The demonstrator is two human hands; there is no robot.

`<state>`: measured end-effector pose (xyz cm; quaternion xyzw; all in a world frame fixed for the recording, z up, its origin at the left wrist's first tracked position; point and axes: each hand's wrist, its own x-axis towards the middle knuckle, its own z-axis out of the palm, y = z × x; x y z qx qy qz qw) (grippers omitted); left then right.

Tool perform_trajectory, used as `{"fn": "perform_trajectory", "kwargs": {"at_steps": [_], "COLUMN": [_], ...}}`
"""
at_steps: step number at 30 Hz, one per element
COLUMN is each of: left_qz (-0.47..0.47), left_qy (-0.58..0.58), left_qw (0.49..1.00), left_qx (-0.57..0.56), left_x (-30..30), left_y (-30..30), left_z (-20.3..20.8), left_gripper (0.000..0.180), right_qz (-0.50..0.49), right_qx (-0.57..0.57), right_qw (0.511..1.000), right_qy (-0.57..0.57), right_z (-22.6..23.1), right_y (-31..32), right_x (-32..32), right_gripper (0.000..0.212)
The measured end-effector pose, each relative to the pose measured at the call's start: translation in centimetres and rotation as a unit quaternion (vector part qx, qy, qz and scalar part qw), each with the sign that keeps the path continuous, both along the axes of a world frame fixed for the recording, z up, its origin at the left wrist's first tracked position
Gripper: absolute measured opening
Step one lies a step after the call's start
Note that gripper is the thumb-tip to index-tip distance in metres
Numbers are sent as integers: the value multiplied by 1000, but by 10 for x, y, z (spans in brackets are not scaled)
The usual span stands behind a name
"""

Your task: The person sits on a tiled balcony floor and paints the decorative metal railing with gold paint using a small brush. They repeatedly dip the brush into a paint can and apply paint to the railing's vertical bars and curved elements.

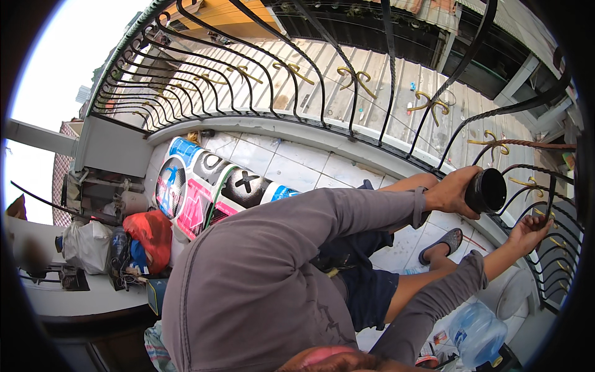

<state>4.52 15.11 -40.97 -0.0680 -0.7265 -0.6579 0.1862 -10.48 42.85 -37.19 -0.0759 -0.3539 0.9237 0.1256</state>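
A black round cup (487,191) is in my left hand (454,191), its dark mouth turned away from me, towards the railing. My fingers wrap round its near end, and whatever is inside cannot be made out. Lower down, my right hand (530,233) is closed with its fingertips pinched on a slim, dark, straight stick-like thing (551,193). Its far end lies close against the bars, so its exact kind is unclear. Both hands are held close to the black wrought-iron railing (439,96) with gold-coloured ornaments.
A large sticker-covered case or board (214,180) lies on the white tiled floor (297,155). Beside it are a red bag (149,232) and a white bag (87,248). A clear blue water jug (477,335) lies near my right arm. A sandalled foot (441,248) rests below the cup.
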Motion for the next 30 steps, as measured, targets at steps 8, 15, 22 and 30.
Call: {"fn": "perform_trajectory", "kwargs": {"at_steps": [8, 15, 22, 30], "left_qz": [7, -4, -5, -14], "left_qy": [-3, 14, 13, 5], "left_qw": [1000, 1000, 1000, 1000], "left_qx": [-2, 10, 8, 13], "left_x": [0, -1, -2, 0], "left_y": [-4, -5, -4, -3], "left_z": [-1, -1, -2, -1], "left_gripper": [85, 89, 89, 94], "right_qz": [-5, 23, 36, 28], "right_qx": [0, -15, -10, -26], "right_qw": [1000, 1000, 999, 999], "right_qy": [-6, 5, 15, 18], "right_z": [4, -3, -8, 10], "right_y": [-9, -2, 4, -6], "right_x": [1, -6, -10, 6], "right_gripper": [23, 21, 21, 20]}}
